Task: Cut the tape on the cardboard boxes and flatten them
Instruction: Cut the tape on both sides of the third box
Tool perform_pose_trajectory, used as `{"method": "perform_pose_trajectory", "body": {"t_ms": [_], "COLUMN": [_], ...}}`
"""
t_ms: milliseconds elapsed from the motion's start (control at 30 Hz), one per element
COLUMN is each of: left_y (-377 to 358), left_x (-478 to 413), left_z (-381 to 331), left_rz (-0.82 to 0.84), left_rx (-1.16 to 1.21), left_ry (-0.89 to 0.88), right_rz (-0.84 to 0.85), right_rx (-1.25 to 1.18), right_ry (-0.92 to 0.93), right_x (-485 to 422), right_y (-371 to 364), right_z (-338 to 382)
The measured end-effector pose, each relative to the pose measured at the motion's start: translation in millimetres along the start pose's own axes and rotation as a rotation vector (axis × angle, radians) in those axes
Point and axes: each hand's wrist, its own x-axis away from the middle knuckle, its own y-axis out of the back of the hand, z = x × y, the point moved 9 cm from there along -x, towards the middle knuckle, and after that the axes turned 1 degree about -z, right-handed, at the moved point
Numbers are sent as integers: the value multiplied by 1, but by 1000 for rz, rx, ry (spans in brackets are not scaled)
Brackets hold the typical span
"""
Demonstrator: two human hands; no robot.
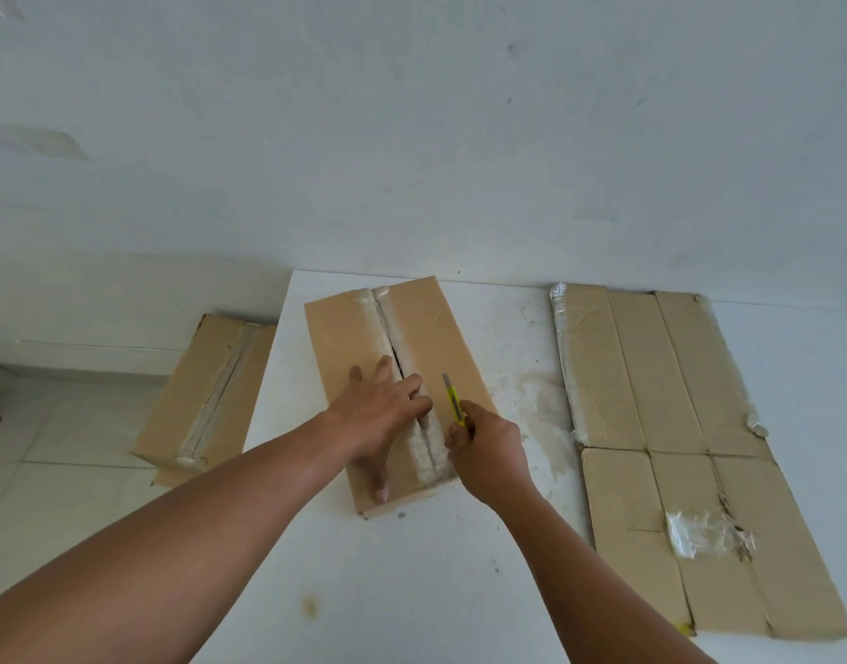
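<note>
A closed cardboard box lies on the white table, its taped centre seam split open along the far half. My left hand presses flat on the box top, fingers spread, two of them across the seam. My right hand grips a yellow utility knife just right of the seam, blade pointing away from me and above the cardboard. A flattened box with torn clear tape lies on the table at the right.
Another taped cardboard box sits on the tiled floor left of the table, by the wall. A white wall stands right behind the table. The table's left edge runs close to my left forearm.
</note>
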Motion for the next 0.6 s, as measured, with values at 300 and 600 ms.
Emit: {"method": "perform_pose_trajectory", "body": {"t_ms": [300, 600], "left_y": [-7, -17], "left_x": [3, -4], "left_z": [5, 5], "left_rz": [13, 3], "left_rx": [38, 50], "left_ry": [38, 7], "right_rz": [-37, 58], "right_rx": [111, 377], "right_ry": [47, 74], "right_x": [6, 62], "right_y": [-5, -12], "right_z": [12, 19]}}
